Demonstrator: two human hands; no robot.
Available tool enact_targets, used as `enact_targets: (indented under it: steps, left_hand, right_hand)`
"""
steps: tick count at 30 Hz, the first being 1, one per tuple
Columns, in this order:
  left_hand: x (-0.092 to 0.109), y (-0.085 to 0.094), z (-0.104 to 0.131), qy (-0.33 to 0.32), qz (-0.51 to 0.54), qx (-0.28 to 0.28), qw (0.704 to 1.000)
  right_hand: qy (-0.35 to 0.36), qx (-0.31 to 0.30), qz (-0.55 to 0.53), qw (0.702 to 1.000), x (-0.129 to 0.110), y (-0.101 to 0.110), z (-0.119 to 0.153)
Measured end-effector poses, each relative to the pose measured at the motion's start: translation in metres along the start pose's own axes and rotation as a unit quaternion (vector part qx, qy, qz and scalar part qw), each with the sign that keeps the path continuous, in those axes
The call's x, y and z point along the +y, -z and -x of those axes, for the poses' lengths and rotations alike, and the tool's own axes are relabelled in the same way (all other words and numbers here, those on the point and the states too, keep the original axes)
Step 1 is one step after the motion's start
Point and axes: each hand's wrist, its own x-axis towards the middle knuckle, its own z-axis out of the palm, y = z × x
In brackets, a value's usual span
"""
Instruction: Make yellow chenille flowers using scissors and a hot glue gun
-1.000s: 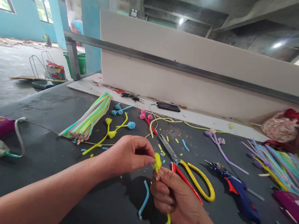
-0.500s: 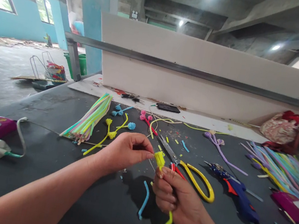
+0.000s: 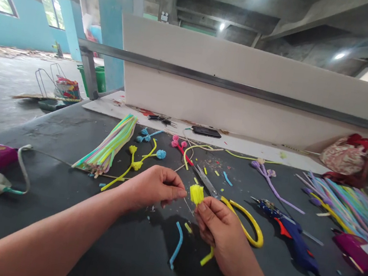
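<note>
My right hand [image 3: 217, 224] pinches a yellow pipe-cleaner flower [image 3: 196, 194] just under its looped, bunched head. Below that hand a piece of yellow stem [image 3: 207, 256] sticks out. My left hand [image 3: 159, 187] hovers just left of the flower head, thumb and forefinger closed in a pinch; whether anything tiny sits between them I cannot make out. Behind my right hand lie scissors with yellow handles [image 3: 250, 226], their blades pointing up and left. Cut bits, among them a blue piece [image 3: 176, 245], lie on the dark table below my hands.
At left stands a bundle of pastel pipe cleaners [image 3: 107, 145], beside yellow [image 3: 136, 164] and blue flower stems [image 3: 148, 136]. A purple stem [image 3: 278, 187], a blue glue gun [image 3: 293, 242] and more loose pipe cleaners [image 3: 350, 204] lie right. A phone [image 3: 206, 132] rests behind.
The yellow flower head has tilted and shows more of its broad side. My right hand has shifted slightly up and right; my left hand remains close by it, still pinched.
</note>
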Motion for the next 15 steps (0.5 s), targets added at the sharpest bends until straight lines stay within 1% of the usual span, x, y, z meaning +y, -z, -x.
enact_targets:
  steps: [3, 8, 11, 15]
  left_hand:
    - [0.0003, -0.0019, 0.0002, 0.006, 0.020, -0.005, 1.000]
    - [-0.0002, -0.0035, 0.0004, 0.015, 0.024, -0.003, 1.000]
    - [-0.0009, -0.0025, -0.0004, 0.010, 0.032, -0.003, 0.999]
    - [-0.0060, -0.0031, -0.0032, 0.003, 0.062, -0.005, 0.998]
  right_hand:
    - [0.028, 0.034, 0.088, 0.995, 0.0001, -0.0014, 0.0012]
    - [0.045, 0.038, 0.156, 0.986, 0.0002, -0.0058, 0.0034]
    - [0.041, 0.034, 0.137, 0.989, -0.0005, -0.0074, 0.0051]
    - [0.018, 0.042, 0.017, 0.999, -0.0053, -0.0086, 0.0080]
